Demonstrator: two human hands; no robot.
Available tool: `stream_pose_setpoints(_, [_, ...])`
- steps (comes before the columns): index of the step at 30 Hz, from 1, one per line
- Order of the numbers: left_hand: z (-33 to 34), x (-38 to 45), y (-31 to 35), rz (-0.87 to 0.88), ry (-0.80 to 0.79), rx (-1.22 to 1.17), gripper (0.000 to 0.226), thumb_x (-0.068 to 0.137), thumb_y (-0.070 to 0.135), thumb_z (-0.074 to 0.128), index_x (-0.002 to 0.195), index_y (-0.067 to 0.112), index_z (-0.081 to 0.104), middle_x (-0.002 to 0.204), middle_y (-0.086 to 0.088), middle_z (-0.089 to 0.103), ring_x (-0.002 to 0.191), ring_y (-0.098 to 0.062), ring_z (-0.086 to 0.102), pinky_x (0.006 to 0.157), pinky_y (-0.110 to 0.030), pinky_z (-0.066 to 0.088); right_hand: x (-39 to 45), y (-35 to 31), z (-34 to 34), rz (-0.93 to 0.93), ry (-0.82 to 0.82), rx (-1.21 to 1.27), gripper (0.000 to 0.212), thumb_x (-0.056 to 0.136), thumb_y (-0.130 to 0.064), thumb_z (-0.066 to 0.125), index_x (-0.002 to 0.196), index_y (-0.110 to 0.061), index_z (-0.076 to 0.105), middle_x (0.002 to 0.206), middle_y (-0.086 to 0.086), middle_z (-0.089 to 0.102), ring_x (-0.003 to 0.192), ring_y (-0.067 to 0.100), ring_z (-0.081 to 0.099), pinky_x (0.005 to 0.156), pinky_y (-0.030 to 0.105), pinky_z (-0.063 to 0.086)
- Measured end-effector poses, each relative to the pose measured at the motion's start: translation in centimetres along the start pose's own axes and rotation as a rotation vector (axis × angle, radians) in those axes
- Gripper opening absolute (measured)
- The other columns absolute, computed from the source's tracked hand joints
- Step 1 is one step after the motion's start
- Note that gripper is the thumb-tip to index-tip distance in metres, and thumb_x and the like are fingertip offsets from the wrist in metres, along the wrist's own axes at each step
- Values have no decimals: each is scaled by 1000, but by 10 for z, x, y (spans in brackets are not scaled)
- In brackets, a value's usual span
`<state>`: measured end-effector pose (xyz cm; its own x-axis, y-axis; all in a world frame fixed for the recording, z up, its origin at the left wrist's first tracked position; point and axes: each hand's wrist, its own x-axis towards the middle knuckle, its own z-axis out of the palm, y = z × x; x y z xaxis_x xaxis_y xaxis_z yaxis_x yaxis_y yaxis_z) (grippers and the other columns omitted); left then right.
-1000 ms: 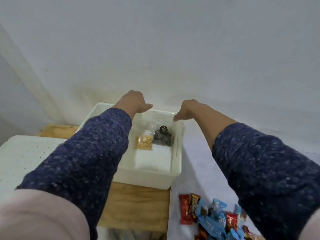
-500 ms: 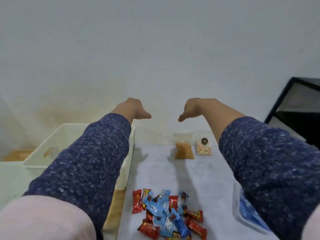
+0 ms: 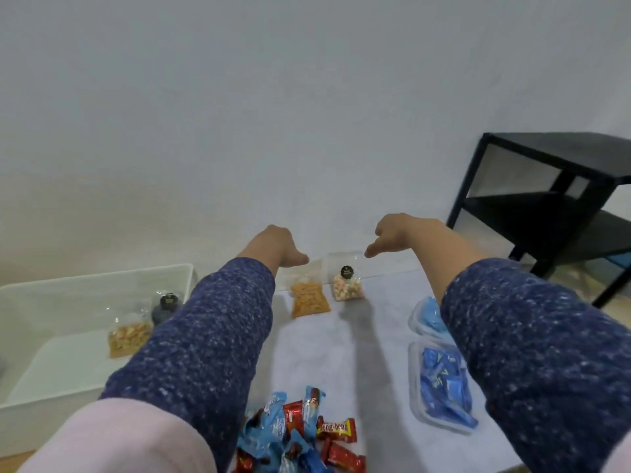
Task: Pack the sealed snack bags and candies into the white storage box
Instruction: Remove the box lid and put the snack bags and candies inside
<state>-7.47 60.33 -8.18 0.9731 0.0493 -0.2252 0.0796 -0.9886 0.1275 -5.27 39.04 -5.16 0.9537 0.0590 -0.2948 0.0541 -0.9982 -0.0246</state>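
Left arm: stretched out ahead of me, blue speckled sleeve up to the wrist, reaching over the gap between box and table.
Left hand (image 3: 278,245): knuckles up, fingers bent downward and holding nothing, thumb poking right; it hangs above the back edge of the table, just over the orange snack bag (image 3: 310,299).
Right arm: also out straight, sleeve pushed back, forearm bare.
Right hand (image 3: 392,233): palm down, fingers drooping loosely, nothing in it; one fingertip points left toward the top of the pastel candy bag (image 3: 347,285).
Two bags on the table: side by side near the wall, orange one lying flat, pastel one upright with a dark round sticker.
White storage box (image 3: 102,279): off to my left, already holding a nut bag (image 3: 128,337) and a dark bag (image 3: 164,308) beside it.
Wrapped candies (image 3: 300,435): red and blue heap at the near table edge, between my arms.
Clear tubs of blue packets (image 3: 444,387): under my right forearm, partly hidden.
Black shelf (image 3: 553,199): far right, by the wall.
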Motion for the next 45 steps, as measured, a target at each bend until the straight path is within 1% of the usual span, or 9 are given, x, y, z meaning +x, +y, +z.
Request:
stream_pose_setpoints(11, [106,102,36,-79,-134,-32,57,86,49,52,123,5,54,122,-11,56,108,-27,56,80,-31,45,118,51,85,-83,-198,51,64,86,-46,59,137,-11,46,142,8,48,129,27,45,106,40,40])
stream_pose_setpoints(15, [149,135,44,-164,-124,-156,64,87,46,52,142,18,34,139,-16,36,124,-33,43,97,-39,42,168,63,112,-167,-240,135,66,83,-36,64,142,-23,38,146,8,40,133,26,40,108,40,38])
stream_pose_setpoints(18, [179,156,41,-254,-118,-289,69,85,42,56,146,36,24,153,-20,7,134,-41,28,103,-45,38,204,63,138,-189,-250,236,69,78,-36,69,140,-35,39,135,14,40,118,29,51,99,35,45])
stream_pose_setpoints(24, [214,180,36,-289,-23,-487,66,84,28,62,143,37,32,156,-20,-3,139,-41,22,112,-43,33,243,58,184,-231,-222,540,63,75,-23,76,132,-31,50,132,11,38,116,26,51,89,22,39])
stream_pose_setpoints(29, [220,190,31,-369,62,-647,61,74,30,75,129,31,50,151,-12,3,125,-33,46,105,-26,39,256,48,193,-282,-65,706,41,72,-9,75,111,-13,65,104,0,58,94,16,51,68,17,36])
stream_pose_setpoints(34, [213,190,26,-440,65,-771,54,72,25,79,119,29,54,137,-12,31,75,-10,52,65,-16,45,252,41,183,-225,-86,735,40,71,-2,73,108,-15,63,74,-9,46,82,16,45,57,15,34])
stream_pose_setpoints(37, [206,186,19,-383,41,-773,50,68,30,82,112,29,58,112,-2,58,87,-15,54,69,-20,43,241,33,177,-229,-123,717,49,75,-1,70,118,-21,60,88,-4,56,87,16,47,57,11,33])
stream_pose_setpoints(41, [189,172,4,-303,55,-771,45,71,23,78,112,29,59,99,7,54,85,-15,53,69,-23,44,215,18,163,-200,-101,739,54,77,1,66,124,-25,58,128,6,56,112,21,50,81,19,38])
stream_pose_setpoints(45, [163,142,-21,-173,109,-750,41,74,16,73,109,31,60,99,5,54,82,-17,56,64,-24,45,175,-4,146,-171,0,744,47,78,-2,67,118,-26,62,109,4,58,112,25,55,88,22,41])
